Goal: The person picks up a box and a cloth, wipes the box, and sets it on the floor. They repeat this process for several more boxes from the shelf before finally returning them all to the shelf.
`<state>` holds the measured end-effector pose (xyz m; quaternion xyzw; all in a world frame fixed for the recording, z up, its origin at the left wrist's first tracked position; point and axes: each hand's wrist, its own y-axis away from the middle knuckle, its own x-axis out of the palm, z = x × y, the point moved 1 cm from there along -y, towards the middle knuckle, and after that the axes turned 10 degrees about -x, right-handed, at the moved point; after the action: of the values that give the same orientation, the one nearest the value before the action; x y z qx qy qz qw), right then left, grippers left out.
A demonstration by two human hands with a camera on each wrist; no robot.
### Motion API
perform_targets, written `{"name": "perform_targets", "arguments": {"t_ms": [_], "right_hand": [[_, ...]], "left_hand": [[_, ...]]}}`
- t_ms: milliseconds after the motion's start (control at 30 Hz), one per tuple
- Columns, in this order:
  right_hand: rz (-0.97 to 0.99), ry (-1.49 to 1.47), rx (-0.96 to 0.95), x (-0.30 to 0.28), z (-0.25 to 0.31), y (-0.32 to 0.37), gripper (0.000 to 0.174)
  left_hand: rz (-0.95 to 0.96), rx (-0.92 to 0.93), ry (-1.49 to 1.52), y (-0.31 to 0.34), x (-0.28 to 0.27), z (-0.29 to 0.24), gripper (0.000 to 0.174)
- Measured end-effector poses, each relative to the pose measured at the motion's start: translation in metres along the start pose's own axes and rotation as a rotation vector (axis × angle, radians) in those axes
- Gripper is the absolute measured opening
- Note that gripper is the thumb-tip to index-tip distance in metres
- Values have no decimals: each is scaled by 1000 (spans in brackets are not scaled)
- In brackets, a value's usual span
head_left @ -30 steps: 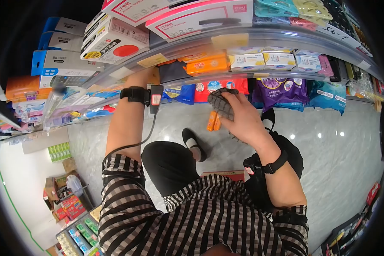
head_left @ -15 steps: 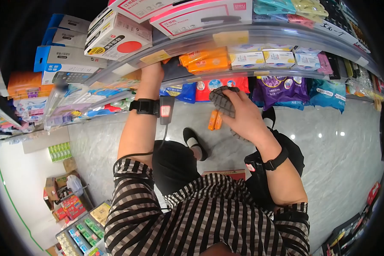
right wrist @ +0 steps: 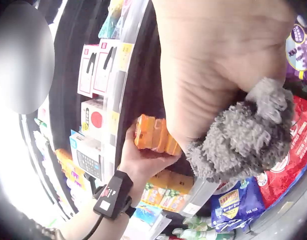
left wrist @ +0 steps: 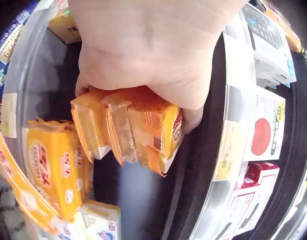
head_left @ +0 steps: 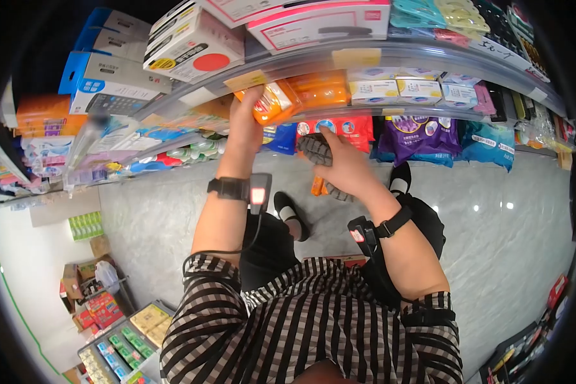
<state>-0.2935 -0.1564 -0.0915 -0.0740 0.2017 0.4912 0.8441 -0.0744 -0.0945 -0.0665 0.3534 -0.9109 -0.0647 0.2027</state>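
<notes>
My left hand point(head_left: 242, 125) grips a bundle of orange-wrapped soap bars point(head_left: 277, 105) at the lower shelf's front edge. In the left wrist view, the bundle of soap bars point(left wrist: 136, 125) hangs side by side under the palm, fingers and thumb around its ends. My right hand point(head_left: 353, 171) holds a grey cloth point(head_left: 315, 149), dark-checked in the head view and fluffy in the right wrist view. Small orange pieces point(head_left: 317, 185) show just below the cloth. More orange packs point(head_left: 320, 89) stand on the shelf beside the left hand's bundle.
White-and-yellow boxes point(head_left: 419, 91) line the same shelf on the right. Red point(head_left: 349, 128), purple point(head_left: 422, 137) and blue bags sit lower down. Stapler boxes point(head_left: 320, 29) and a calculator box point(head_left: 115, 83) stand on the shelf above, whose clear edge point(head_left: 288, 67) overhangs the left hand.
My left hand has drawn back out of the shelf and moved right, bringing the orange soap bundle into sight. The right hand, still holding the cloth, has shifted slightly left.
</notes>
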Motion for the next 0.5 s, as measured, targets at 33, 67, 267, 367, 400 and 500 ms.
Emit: {"name": "perform_targets", "arguments": {"t_ms": [33,67,267,367,400,500], "right_hand": [[38,72,-7,0,1,0,78],[76,143,-11,1,1,0,76],[-147,294,-85,-22,-14,4,66],[-122,285,-34,-26,-3,10,63],[-115,276,-18,-24,-4,12,61],[-78,271,-87,-20,-7,17,62]], "left_hand": [[13,-40,-12,11,-1,0,37],[25,-83,-23,23,-3,0,40],[74,-271,-52,113,-44,29,51],[-2,-525,71,144,-61,79,49],[-74,-626,118,150,-60,100,47],[-154,-885,212,157,-67,183,47]]}}
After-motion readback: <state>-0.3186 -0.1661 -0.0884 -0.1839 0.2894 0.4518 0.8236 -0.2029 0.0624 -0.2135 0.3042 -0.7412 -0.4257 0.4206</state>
